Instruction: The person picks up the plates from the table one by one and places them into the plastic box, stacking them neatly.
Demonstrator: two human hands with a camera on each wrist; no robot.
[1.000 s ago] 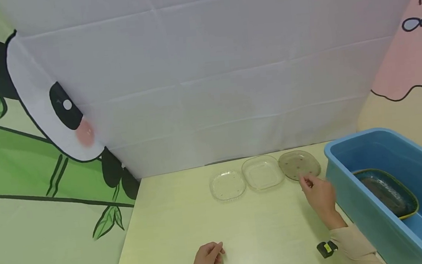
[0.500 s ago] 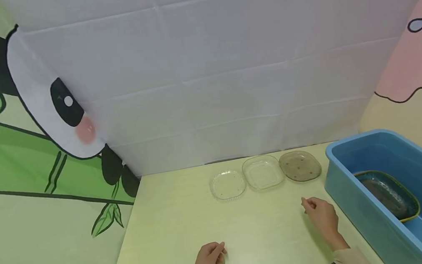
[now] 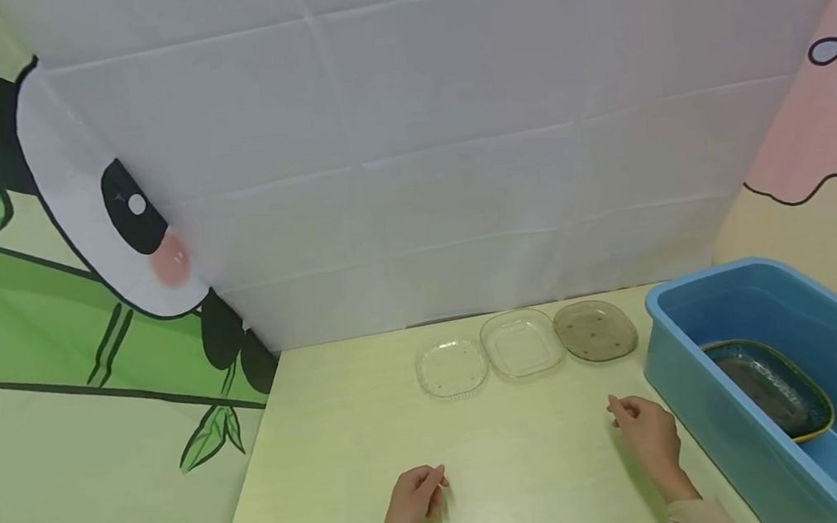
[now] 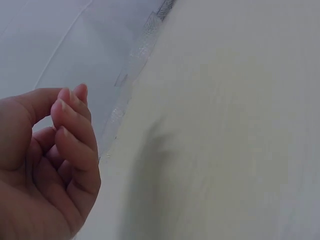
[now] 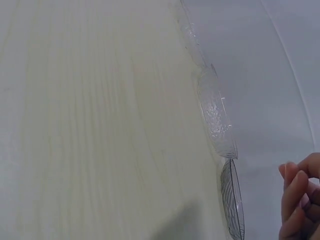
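Note:
My left hand (image 3: pixel 413 497) is over the front middle of the table, its fingers loosely curled with nothing in them; the left wrist view shows the same hand (image 4: pixel 55 155) and its shadow. To the right, my right hand (image 3: pixel 648 432) is loosely curled and holds nothing, beside the blue tub's near wall. Beyond it lies a smoky grey dish (image 3: pixel 596 331), the closest dish to that hand. A clear squarish dish (image 3: pixel 521 342) sits left of the grey one, and a smaller clear dish (image 3: pixel 452 368) with a ridged rim ends the row.
A large blue tub (image 3: pixel 704 369) stands along the right side. Inside it a dark dish (image 3: pixel 769 389) with a yellowish rim leans at a tilt. The pale wood table (image 3: pixel 329 435) ends at a white cloth backdrop (image 3: pixel 411 171), with printed cloths left and right.
My right hand has drawn back toward me from the grey dish, which now shows whole. The left hand has risen slightly in view. The dishes stay where they were.

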